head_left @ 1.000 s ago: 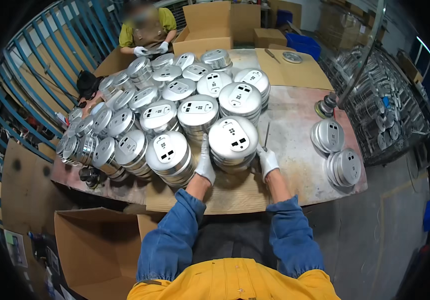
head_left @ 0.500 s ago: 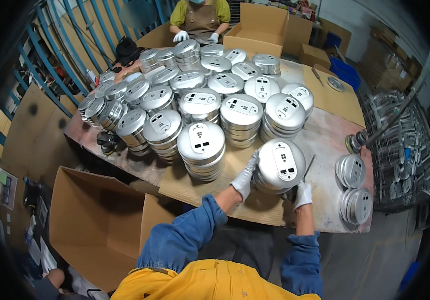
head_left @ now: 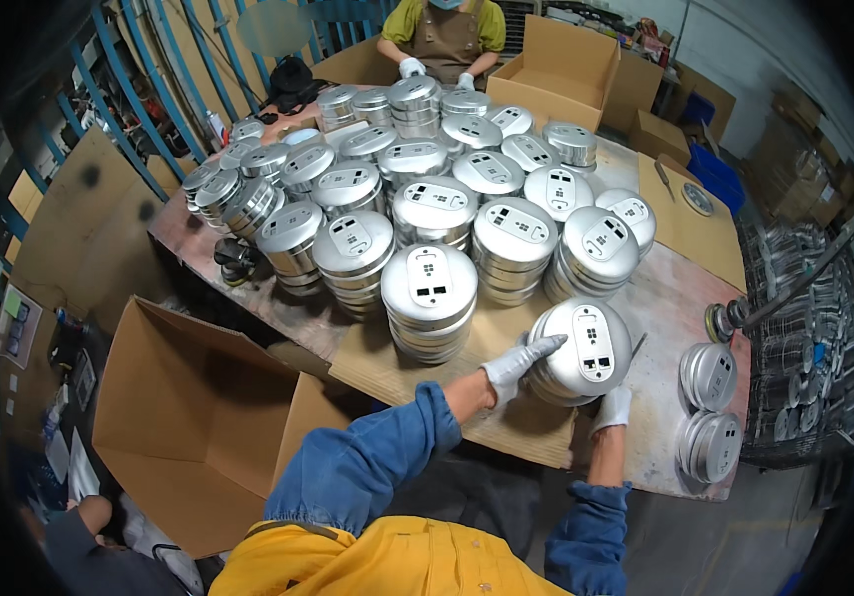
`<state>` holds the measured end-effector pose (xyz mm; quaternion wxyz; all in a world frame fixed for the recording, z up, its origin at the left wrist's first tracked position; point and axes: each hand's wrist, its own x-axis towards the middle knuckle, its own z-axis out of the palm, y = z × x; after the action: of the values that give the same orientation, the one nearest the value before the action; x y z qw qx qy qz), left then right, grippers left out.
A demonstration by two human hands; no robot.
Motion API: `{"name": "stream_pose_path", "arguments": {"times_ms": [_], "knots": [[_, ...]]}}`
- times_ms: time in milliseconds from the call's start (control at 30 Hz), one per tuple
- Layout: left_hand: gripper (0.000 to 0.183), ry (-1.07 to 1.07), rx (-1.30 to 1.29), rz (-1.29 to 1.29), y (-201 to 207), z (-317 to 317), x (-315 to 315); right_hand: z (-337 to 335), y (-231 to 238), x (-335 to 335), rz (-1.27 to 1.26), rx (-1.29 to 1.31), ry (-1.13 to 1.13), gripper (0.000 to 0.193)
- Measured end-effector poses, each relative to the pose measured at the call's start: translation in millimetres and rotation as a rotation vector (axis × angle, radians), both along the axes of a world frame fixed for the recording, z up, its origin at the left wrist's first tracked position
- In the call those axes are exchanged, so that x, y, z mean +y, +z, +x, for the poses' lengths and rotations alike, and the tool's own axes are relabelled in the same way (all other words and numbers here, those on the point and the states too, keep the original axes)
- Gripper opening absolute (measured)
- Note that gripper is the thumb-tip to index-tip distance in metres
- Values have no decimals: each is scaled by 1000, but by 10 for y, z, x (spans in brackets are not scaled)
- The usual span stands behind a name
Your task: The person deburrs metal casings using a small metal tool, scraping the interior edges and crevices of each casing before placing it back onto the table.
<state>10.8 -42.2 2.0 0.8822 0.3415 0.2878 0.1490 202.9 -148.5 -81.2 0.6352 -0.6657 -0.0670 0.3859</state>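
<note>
A stack of round silver metal covers (head_left: 556, 343) stands at the table's near edge; its top one has a white oval panel with small square cutouts. My left hand (head_left: 518, 370), in a whitish glove, rests against the stack's left side, fingers stretched out onto the top cover. Low at the stack's right side is my gloved right hand (head_left: 613, 407), closed, its fingers partly hidden. A thin dark tool (head_left: 638, 346) sticks up beside the cover from that hand; its kind is unclear. Just left stands another stack of covers (head_left: 429, 298).
Many more stacks of covers (head_left: 434, 204) fill the table. Two small piles (head_left: 710, 447) lie at its right edge, near a wire basket (head_left: 794, 397) of metal parts. An open carton (head_left: 179, 447) stands at lower left. Across the table sits a gloved co-worker (head_left: 447, 45).
The whole view has shifted. My left hand's fingers have moved from the stack's side onto its top cover. My right hand stays low at the stack's right, with less of the tool showing.
</note>
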Motion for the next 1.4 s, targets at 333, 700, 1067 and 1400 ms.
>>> {"name": "stream_pose_path", "arguments": {"times_ms": [333, 700, 1067, 1400], "knots": [[80, -20, 6, 14, -237, 513, -132, 418, 22, -350, -6, 70, -37, 22], [81, 13, -14, 128, -147, 1656, -60, 1386, -70, -123, 315, 200, -289, 43], [107, 308, 60, 70, -157, 2142, 325, 1608, 25, 727, 332, 285, -354, 43], [112, 159, 119, -72, -283, 2207, 200, 2031, -411, 629, 259, 87, -515, 30]]}}
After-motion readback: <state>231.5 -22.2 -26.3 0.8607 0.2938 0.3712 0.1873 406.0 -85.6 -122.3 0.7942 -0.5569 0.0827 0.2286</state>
